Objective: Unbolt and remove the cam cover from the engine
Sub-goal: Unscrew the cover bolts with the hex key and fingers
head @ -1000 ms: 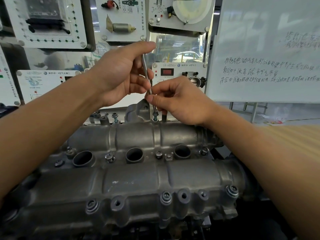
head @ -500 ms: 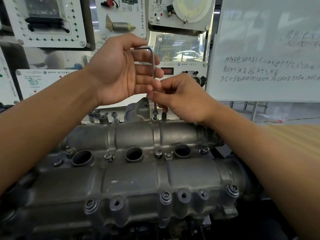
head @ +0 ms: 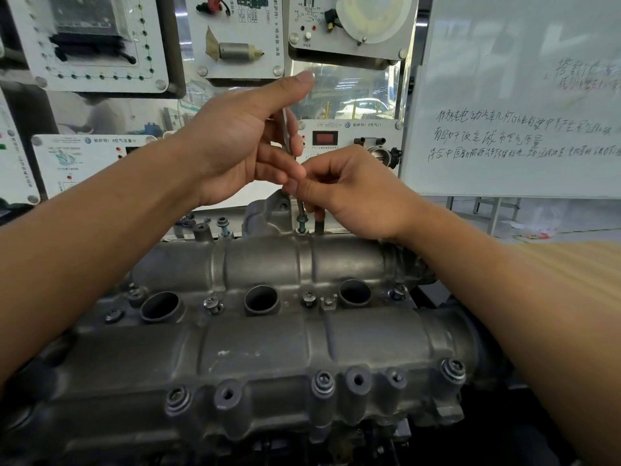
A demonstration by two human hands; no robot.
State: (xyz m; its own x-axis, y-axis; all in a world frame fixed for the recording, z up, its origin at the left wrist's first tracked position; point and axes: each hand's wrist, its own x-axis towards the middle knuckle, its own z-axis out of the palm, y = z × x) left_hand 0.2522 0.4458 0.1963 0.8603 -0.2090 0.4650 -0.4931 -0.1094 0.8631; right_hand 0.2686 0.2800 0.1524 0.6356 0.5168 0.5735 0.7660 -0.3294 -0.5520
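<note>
The grey cast cam cover [head: 268, 348] fills the lower half of the head view, with three round plug wells and several bolts along its edges. A thin hex key [head: 287, 136] stands upright in a raised bolt [head: 302, 225] on the cover's far edge. My left hand [head: 242, 142] holds the key's upper part between thumb and fingers. Lower down, just above the bolt, my right hand [head: 349, 193] pinches the shaft. The key's top bend is hidden behind my left hand.
Another raised bolt [head: 223, 225] stands on the far edge to the left. Display boards with car parts [head: 235, 35] hang behind the engine. A whiteboard [head: 521, 95] with writing is at the right. A wooden surface [head: 571, 264] lies far right.
My left hand has turned the key's top: the short arm pointed left half a second ago and is now hidden behind the hand. My right hand stays pinched on the shaft.
</note>
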